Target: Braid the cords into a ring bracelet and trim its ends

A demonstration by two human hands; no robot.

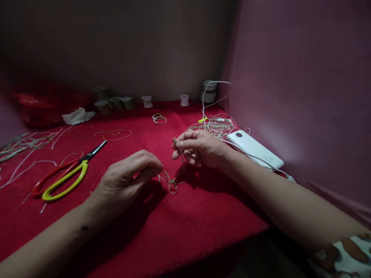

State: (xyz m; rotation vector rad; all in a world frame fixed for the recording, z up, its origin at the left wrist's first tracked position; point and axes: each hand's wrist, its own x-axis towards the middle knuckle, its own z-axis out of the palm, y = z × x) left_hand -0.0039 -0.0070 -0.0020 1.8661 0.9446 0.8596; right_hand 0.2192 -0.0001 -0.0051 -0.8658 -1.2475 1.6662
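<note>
My right hand [197,146] pinches a knotted end of a thin greenish-brown cord [172,187] between thumb and forefinger, its other fingers curled. The cord hangs from there toward a loose looped tangle just above or on the red cloth; I cannot tell which. At the left of that tangle, my left hand [133,173] is closed in a pinch on a strand of the same cord. Scissors [68,179] with one red and one yellow handle lie left of my left hand, blades slightly apart or nearly closed, pointing up and right.
A red cloth [185,227] covers the table. Cord coils [216,125] and a white power bank [255,148] with a cable lie right. Several spools [116,103], a jar [208,92] and crumpled tissue [78,116] line the back. Loose strands [31,144] spread left; a small cord ring [159,118] lies mid-table.
</note>
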